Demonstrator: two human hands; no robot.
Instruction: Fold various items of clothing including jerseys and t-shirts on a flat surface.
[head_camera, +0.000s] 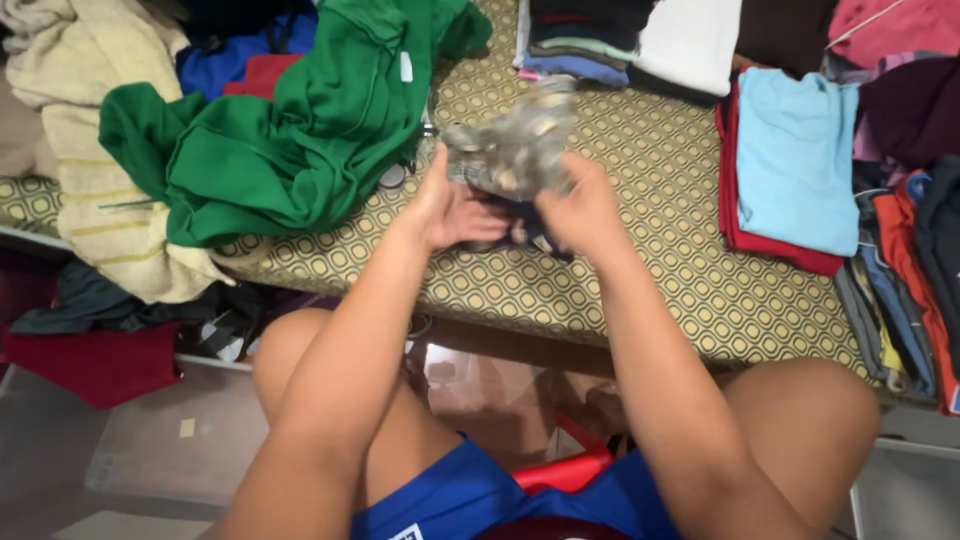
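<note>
Head camera, looking down: left hand (452, 208) and right hand (580, 212) both grip a small grey patterned garment (515, 150) – blurred – held above the patterned mattress (650, 190). It looks mid-fold; beside it lie a green shirt (300, 130) and a light blue folded shirt (797, 160).

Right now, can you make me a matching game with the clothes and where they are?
Things:
1. green garment
2. light blue shirt
3. grey patterned cloth
4. cream towel

Places:
A. far left edge of the mattress
B. folded on a red one, right side
C. held up in both hands
D. heaped left of the hands

Pairs: 1-D, 2-B, 3-C, 4-A
</note>
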